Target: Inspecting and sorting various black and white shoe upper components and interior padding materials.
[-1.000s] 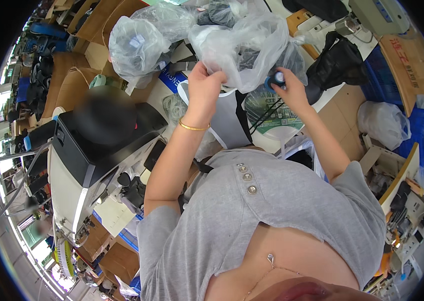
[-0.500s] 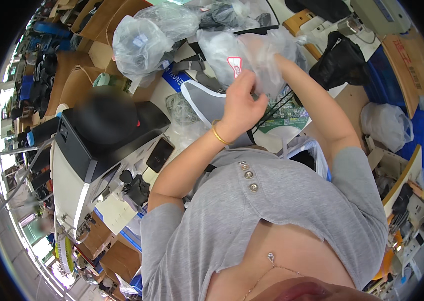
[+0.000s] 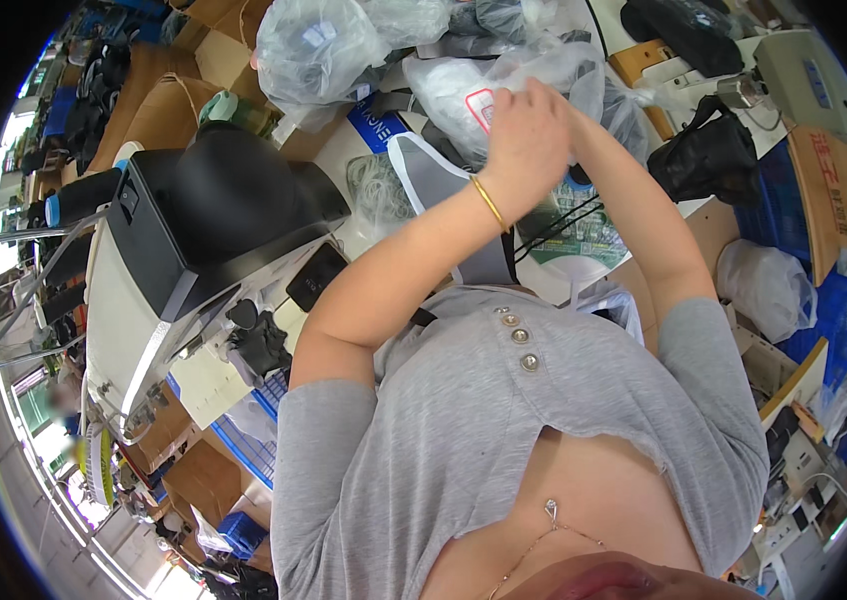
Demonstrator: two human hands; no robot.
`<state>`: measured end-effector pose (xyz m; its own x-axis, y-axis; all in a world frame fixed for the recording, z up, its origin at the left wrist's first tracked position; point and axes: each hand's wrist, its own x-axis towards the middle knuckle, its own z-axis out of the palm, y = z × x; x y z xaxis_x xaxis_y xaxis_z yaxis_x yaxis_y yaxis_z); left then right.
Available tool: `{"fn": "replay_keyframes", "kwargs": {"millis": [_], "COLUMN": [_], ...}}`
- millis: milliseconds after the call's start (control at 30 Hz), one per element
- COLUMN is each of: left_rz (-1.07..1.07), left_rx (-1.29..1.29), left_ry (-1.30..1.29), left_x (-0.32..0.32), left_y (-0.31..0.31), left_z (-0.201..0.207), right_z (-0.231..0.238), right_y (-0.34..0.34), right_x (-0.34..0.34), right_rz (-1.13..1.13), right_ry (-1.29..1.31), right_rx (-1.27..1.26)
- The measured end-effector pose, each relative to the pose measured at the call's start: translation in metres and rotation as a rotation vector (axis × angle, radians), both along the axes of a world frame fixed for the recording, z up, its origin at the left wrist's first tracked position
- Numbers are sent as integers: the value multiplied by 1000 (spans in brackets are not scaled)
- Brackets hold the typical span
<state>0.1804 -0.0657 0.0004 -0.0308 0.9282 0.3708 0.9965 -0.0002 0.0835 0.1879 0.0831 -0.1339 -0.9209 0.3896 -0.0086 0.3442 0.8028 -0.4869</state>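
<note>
Black sewing machine, black bag

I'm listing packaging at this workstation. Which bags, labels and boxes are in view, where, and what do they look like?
Clear plastic bag: held in both hands, crumpled, red-edged white label.
Second clear bag: top left of it, bulging.
White bag: right, knotted.
Cardboard box: far right, brown, red print.
Blue label: centre, rectangular.

We look steeply down from our head camera, close over our own grey shirt and raised forearms, toward the cluttered bench bending at the fisheye rim.
</note>
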Motion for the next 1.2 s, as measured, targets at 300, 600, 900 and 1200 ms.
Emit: {"fn": "replay_keyframes", "kwargs": {"millis": [300, 600, 900, 1200], "left_rz": [426, 258, 15, -100], "left_rx": [-139, 13, 161, -61], "left_ry": [317, 16, -1242, -2156], "left_x": [-51, -73, -42, -36], "left_y": [-1, -12, -25, -61], "left_z": [-41, -31, 1, 6], "right_z": [47, 124, 134, 118], "right_y": [-17, -6, -38, -75], "right_x": [16, 91, 118, 127], "right_rz": [-164, -305, -333, -460], "right_ry": [-172, 453, 799, 859], "right_rx": [51, -871, -1442, -1437]}}
